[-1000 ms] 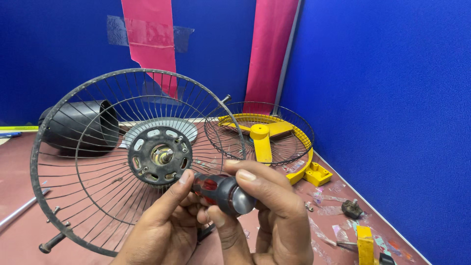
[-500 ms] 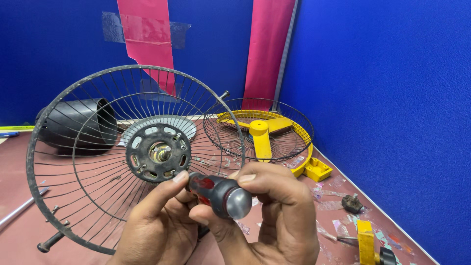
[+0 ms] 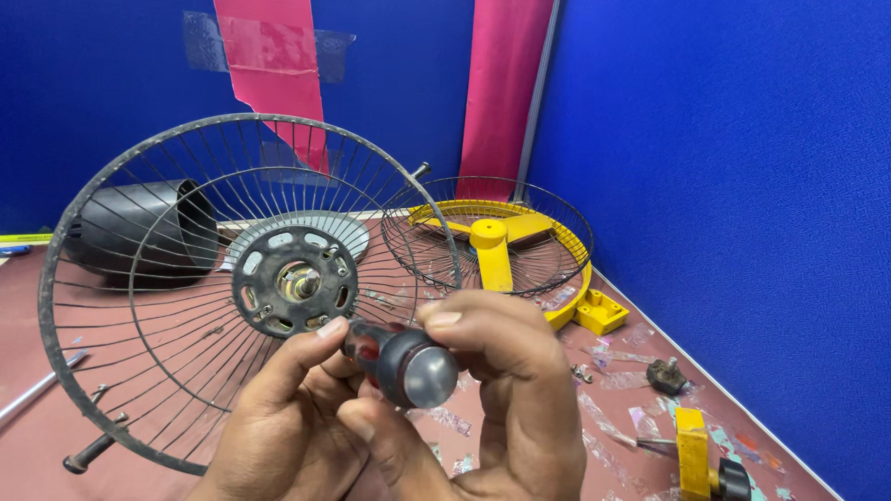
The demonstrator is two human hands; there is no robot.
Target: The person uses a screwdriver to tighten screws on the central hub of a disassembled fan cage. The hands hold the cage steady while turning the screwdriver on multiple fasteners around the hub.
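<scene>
Screwdriver handle [image 3: 399, 364] nearer, both hands [image 3: 436, 417] around it, beside wire guard [image 3: 139, 278].

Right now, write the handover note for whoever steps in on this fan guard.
Left hand: fingers on the screwdriver shaft, near the hub.
Right hand: wrapped round the screwdriver handle.
Screwdriver tip points at the rim of the motor hub in the grey wire guard, which stands tilted on the table.
Second guard with the yellow blade lies behind.
Done: guard is separated from the blade.
Left: cannot tell which hub screws remain.
</scene>
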